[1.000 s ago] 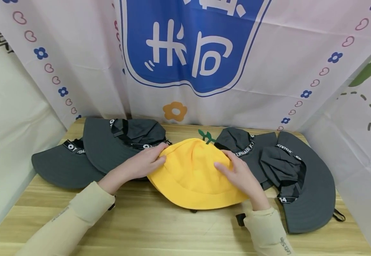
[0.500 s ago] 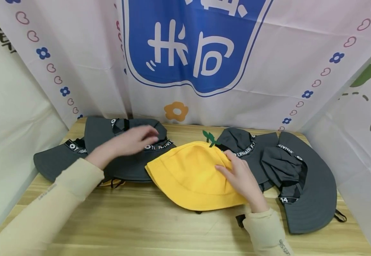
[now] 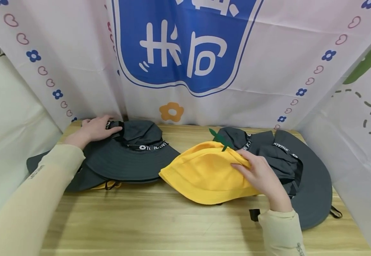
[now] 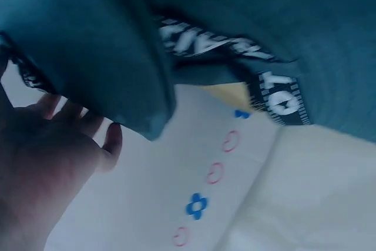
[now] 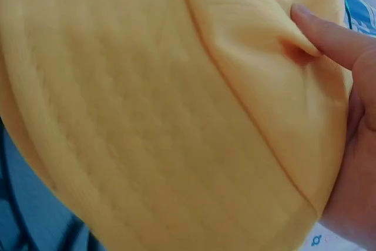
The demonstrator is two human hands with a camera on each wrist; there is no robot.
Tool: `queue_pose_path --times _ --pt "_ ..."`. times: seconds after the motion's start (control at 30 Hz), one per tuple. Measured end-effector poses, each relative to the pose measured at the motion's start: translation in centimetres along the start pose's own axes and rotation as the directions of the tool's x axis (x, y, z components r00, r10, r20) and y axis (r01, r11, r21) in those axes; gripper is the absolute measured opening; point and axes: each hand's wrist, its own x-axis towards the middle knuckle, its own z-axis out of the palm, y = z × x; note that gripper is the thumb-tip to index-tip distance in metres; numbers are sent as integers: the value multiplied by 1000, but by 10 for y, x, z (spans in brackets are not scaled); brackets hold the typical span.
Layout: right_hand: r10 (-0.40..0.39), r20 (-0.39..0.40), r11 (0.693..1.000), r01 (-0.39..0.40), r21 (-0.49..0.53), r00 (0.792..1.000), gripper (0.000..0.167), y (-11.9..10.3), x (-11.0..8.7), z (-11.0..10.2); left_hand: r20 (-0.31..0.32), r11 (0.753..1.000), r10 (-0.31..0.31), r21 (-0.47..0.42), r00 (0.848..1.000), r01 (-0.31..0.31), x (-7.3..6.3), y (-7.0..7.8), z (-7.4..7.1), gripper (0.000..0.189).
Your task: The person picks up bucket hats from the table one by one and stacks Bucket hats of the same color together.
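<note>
My right hand [image 3: 263,174] pinches the crown of a yellow bucket hat [image 3: 204,174], which has a green sprout [image 3: 218,138] on top. In the right wrist view the thumb presses a fold into the yellow cloth [image 5: 252,74]. At the back left, my left hand [image 3: 97,129] is on a dark grey wide-brimmed hat [image 3: 131,163], its thumb over the lettered band. The left wrist view shows the fingers [image 4: 88,123] around that grey hat's edge [image 4: 88,45], fingertips partly hidden by the cloth.
Another dark grey hat [image 3: 83,181] lies beneath at the left, with a yellow edge [image 3: 100,186] peeking out. More dark grey hats [image 3: 314,185] lie at the right. A printed white curtain [image 3: 262,71] hangs behind the wooden table [image 3: 159,227].
My left hand has let go of the yellow hat and moved left to the grey hat. My right hand has shifted right with the yellow hat, now partly over the right-hand grey hats.
</note>
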Motion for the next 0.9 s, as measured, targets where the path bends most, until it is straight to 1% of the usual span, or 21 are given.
queue_pose_path --times 0.13,0.3,0.4,0.5,0.57,0.63,0.8,0.9 --pt "-16 -33 1000 15 -22 999 21 4 -4 -8 -22 1000 22 -2 1000 -22 0 -9 4 82" --pt "29 -85 998 -34 -49 996 20 11 -10 -20 -50 998 68 9 996 -67 -1 -12 4 81" --pt "63 -153 996 -73 -56 986 20 14 -14 -28 -56 994 105 -18 993 -106 -4 -11 -1 74" --pt "101 -243 991 -119 -58 965 20 16 -17 -34 -61 980 156 -117 986 -162 -9 -7 -8 54" --pt "130 -296 987 -152 -52 946 20 18 -19 -38 -60 963 187 -186 981 -195 -13 -4 -14 41" --pt "154 -334 983 -178 -41 930 20 18 -21 -42 -61 945 212 -243 975 -221 -17 1 -20 34" --pt "205 -387 975 -223 -1 899 22 21 -24 -48 -53 916 249 -310 967 -253 -22 14 -30 35" --pt "251 -405 967 -250 55 879 24 23 -26 -51 -46 903 257 -345 965 -257 -23 25 -34 36"
